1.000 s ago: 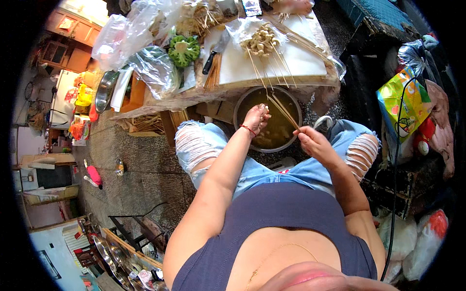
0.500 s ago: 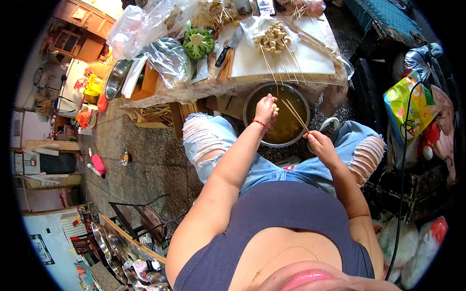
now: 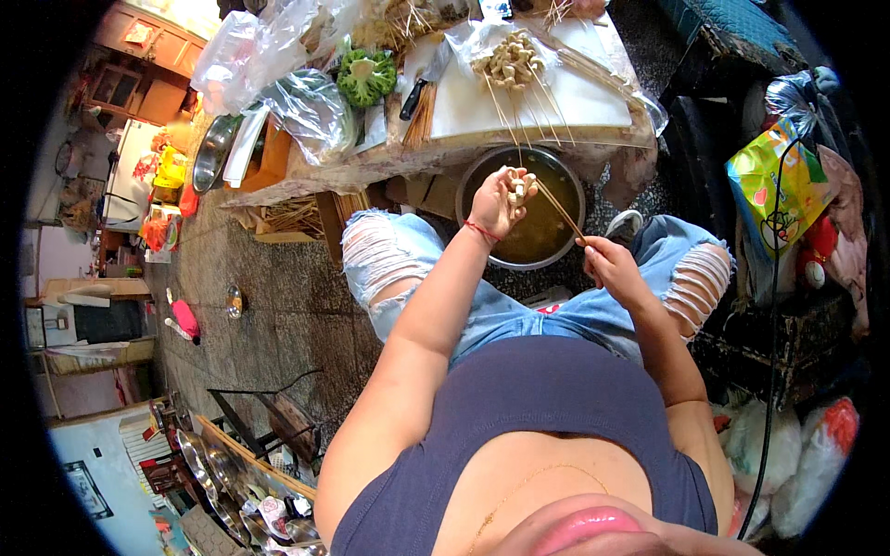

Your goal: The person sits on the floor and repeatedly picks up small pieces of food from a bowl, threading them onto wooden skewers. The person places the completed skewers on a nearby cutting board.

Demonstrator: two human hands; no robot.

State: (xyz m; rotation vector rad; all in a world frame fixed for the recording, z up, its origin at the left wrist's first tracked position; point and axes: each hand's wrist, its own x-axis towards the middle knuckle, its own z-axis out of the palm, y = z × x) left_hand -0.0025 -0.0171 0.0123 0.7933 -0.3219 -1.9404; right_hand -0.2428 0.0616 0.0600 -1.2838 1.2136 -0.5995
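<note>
Both my hands are over a round metal pot [image 3: 562, 252] of murky brownish liquid between my legs. Several pale mushroom pieces [image 3: 519, 185] rest in the curled fingers of my left hand [image 3: 495, 206], which is turned palm up. Wooden skewers [image 3: 562, 211] are pinched near one end by my right hand [image 3: 611, 265]. Their far ends reach the mushroom pieces; whether they pierce them is too small to tell. On the white board [image 3: 593, 102] ahead lies a heap of skewered mushrooms [image 3: 510, 59], with sticks pointing toward me.
Left of the board are a bundle of skewers [image 3: 422, 116], a knife [image 3: 414, 98], a green broccoli-like head [image 3: 366, 76] and a plastic bag [image 3: 313, 113]. More sticks lie in a box [image 3: 295, 219] below the table. A colourful bag [image 3: 777, 190] and black cable stand at right.
My left hand has turned palm up, showing the mushroom pieces. The skewers in my right hand have come up against them. The whole view has shifted slightly.
</note>
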